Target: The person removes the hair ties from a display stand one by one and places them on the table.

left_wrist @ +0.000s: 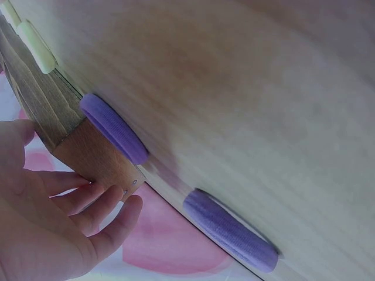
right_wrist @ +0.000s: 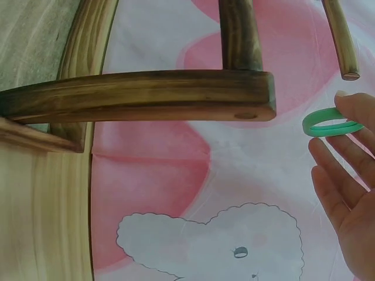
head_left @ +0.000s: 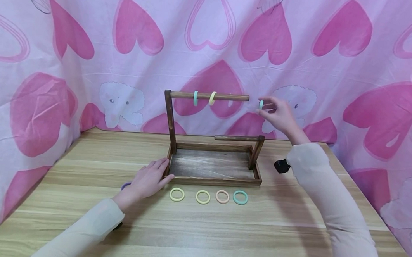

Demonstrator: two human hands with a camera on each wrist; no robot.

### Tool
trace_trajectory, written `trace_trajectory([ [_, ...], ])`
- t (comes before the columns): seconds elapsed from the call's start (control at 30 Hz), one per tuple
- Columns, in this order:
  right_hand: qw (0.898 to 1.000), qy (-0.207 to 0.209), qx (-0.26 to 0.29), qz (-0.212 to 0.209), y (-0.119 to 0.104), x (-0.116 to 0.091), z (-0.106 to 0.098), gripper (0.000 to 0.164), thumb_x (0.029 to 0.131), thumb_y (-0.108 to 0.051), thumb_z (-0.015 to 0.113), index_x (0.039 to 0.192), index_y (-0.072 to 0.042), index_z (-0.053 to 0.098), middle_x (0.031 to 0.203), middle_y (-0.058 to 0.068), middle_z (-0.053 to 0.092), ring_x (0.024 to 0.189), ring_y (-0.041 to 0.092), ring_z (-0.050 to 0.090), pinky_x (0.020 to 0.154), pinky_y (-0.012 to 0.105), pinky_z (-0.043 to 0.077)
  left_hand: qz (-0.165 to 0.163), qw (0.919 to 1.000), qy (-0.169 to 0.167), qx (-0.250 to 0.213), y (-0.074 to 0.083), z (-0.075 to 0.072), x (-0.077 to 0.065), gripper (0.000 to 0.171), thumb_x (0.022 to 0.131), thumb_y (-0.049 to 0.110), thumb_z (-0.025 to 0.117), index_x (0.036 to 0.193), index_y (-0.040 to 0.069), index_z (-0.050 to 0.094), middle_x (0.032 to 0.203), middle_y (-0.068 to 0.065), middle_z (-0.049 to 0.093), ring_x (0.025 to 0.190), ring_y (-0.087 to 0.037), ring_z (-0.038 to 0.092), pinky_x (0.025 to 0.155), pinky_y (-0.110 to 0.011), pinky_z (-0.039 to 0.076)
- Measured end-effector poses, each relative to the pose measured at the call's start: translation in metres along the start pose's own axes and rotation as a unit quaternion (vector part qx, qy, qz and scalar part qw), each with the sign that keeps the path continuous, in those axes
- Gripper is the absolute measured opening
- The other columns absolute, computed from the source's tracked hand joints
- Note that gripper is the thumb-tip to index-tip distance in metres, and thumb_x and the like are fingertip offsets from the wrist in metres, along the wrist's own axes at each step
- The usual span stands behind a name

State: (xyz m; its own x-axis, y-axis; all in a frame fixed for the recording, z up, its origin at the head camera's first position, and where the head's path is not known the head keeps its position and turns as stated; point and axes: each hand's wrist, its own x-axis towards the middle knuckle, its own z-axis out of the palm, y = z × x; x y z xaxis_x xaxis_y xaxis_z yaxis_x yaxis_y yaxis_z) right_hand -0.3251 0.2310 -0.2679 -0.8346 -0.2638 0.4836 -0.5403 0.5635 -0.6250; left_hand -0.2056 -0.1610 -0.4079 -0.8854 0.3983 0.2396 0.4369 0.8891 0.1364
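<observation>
Right hand (head_left: 279, 113) pinches 1 slim mint-green ring (head_left: 261, 104); relaxed left hand (head_left: 149, 180) touches rack (head_left: 213, 181).

The place was a small cloth-lined booth around a broad table with a pale wood-grain top (head_left: 204, 229). A pink-and-white fabric hanging (head_left: 213, 63), printed with upside-down pink hearts (head_left: 266, 36) and white cartoon animal heads (head_left: 121, 102), enclosed it at the back and along both sides; its creases and folds marked it as loose drapery. The playful print gave the spot a homely look, close to a bedroom's, and the dark-brown wooden rack with a tray base (head_left: 217, 180) and the purple ribbed fabric ring (left_wrist: 230, 231) were small household-style goods. What kind of room lay beyond the cloth could not be told.
</observation>
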Motion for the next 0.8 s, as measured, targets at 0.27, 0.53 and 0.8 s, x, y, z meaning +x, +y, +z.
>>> trace_trajectory([
  [0.27,1.0,-0.022,0.007,0.022,0.003,-0.016,-0.003,0.043,0.082,-0.02,0.064,0.12,-0.004,0.052,0.109,0.012,0.056,0.093,0.027,0.057,0.072,0.035,0.048,-0.002,1.0,0.0,-0.004,0.0,-0.001,0.0,0.061,0.088,0.043,0.046,0.129,-0.002,0.042,0.13,-0.017,0.041,0.113,-0.034,0.04,0.082,-0.052,0.038],
  [0.53,0.999,-0.034,0.007,0.022,-0.001,-0.032,-0.005,0.042,0.082,-0.018,0.064,0.121,-0.005,0.053,0.11,0.013,0.057,0.09,0.028,0.059,0.068,0.025,0.048,0.001,1.0,0.007,0.001,0.0,0.0,0.0,0.061,0.088,0.042,0.049,0.128,-0.003,0.043,0.129,-0.017,0.042,0.112,-0.034,0.041,0.08,-0.051,0.039],
  [0.8,0.999,-0.045,0.007,0.012,0.007,-0.045,-0.002,0.045,0.081,-0.02,0.065,0.122,-0.007,0.052,0.107,0.015,0.058,0.089,0.027,0.059,0.065,0.024,0.049,0.001,1.0,0.002,0.0,0.002,0.0,0.0,0.061,0.088,0.042,0.049,0.128,-0.004,0.043,0.129,-0.018,0.042,0.112,-0.035,0.041,0.081,-0.051,0.039],
])
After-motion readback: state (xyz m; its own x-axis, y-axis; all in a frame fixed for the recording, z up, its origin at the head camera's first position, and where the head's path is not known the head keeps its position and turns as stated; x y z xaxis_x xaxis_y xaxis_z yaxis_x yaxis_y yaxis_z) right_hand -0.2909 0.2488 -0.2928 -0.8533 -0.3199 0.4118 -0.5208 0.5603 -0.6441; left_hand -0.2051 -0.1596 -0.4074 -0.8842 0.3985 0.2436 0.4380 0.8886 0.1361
